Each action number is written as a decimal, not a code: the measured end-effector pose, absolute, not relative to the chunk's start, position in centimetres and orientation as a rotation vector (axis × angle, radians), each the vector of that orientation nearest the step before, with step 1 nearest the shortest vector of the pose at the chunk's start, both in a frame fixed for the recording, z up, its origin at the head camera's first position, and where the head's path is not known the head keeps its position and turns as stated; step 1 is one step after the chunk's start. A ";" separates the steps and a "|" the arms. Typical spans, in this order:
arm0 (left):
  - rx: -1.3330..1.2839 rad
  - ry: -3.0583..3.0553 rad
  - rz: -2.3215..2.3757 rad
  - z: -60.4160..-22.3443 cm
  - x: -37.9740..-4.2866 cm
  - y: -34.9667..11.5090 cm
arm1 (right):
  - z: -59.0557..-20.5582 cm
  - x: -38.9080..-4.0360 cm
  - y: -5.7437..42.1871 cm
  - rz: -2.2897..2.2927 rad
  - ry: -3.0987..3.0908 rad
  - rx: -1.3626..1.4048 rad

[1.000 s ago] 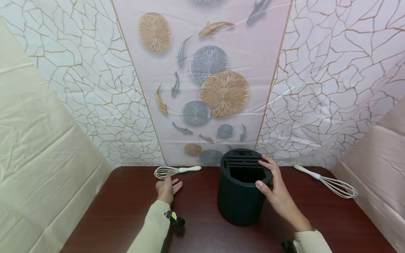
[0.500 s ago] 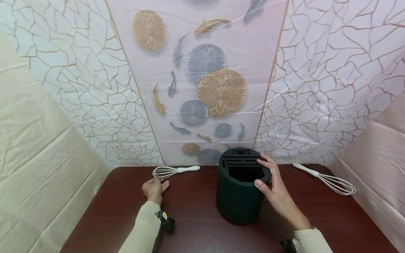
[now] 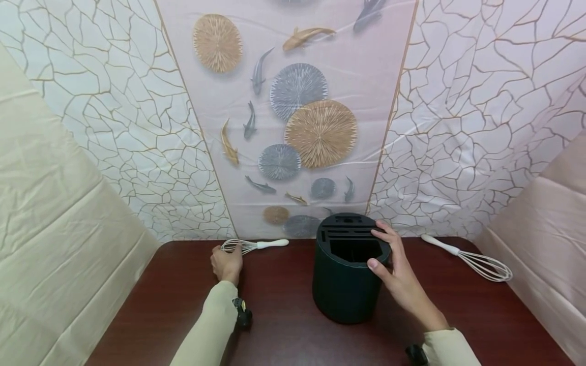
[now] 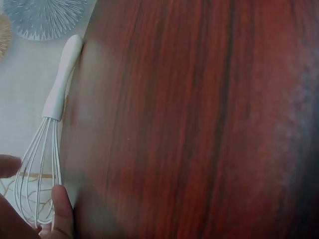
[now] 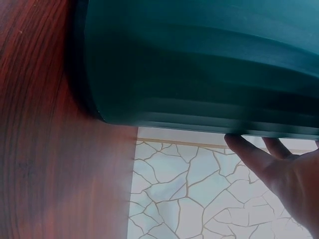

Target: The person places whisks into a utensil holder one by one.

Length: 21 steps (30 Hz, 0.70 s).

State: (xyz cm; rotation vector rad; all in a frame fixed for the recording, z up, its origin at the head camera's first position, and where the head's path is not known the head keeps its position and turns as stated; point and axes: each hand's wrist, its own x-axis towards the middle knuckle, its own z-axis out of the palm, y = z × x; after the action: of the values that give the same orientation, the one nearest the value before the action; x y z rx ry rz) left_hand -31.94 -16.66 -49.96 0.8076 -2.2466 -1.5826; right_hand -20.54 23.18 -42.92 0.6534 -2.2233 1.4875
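Whisk (image 4: 53, 110) pinched, second whisk (image 3: 454, 250) head view only

Draped booth of makeshift character, type of room uncertain: a dark wood-grained desk (image 3: 274, 300) stands backed by a creased fish-print cloth (image 3: 320, 132) and flanked by plain beige cloths (image 3: 55, 213)

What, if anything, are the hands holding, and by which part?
Left hand: the left whisk, fingers round its wire loops. Right hand: the dark container, by the right side of its top rim.
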 end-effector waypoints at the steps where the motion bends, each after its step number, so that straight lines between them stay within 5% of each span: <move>1: 0.792 -2.253 -1.578 -50.0 -32.0 -16.8 | -42.9 -20.5 23.2 1.485 -2.222 0.658; 21: 0.126 -2.772 -1.256 -49.7 -33.1 -20.8 | -43.2 -20.8 23.3 1.473 -2.223 0.644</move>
State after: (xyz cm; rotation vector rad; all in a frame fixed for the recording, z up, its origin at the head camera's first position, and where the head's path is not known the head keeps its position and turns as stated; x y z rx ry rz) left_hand -33.10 -20.84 -49.65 0.1257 -2.7721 -1.2560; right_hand -20.76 23.35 -43.25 0.6444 -2.2226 1.4732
